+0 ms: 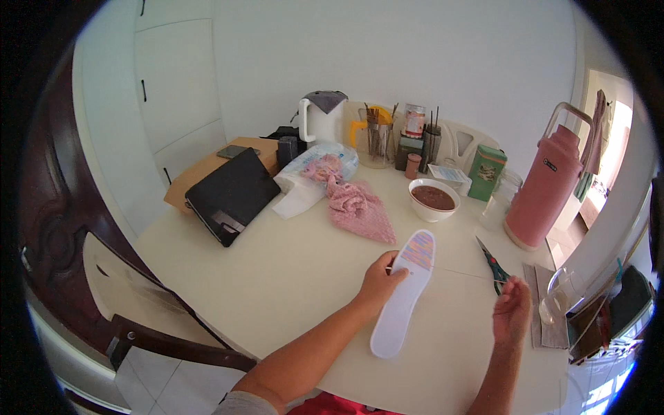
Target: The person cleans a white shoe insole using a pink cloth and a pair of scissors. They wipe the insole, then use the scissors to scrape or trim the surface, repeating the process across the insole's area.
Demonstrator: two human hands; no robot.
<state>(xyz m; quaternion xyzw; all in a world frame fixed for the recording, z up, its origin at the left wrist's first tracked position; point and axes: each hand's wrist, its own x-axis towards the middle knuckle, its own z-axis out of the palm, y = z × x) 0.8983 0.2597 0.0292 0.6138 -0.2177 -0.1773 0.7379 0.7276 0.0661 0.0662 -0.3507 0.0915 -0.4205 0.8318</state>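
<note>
A white shoe insole (402,306) with multicoloured stitching across its toe end is held at its left edge by my left hand (381,280); the thumb lies on top. From the stitched part a thin thread (461,271) runs taut to the right, to the raised fingers of my right hand (512,308), which are pinched together. Whether a needle is between those fingers is too small to tell. Scissors with dark green and red handles (495,267) lie on the table just beyond my right hand. A pink knitted cloth (358,207) lies beyond the insole's toe.
A white bowl of brown food (433,201) stands beyond the insole. To the right are a pink thermos (544,187), a glass jar (500,199), a green box (486,173) and a glass mug (560,301) on a folded cloth. A black tablet case (233,199) leans at left.
</note>
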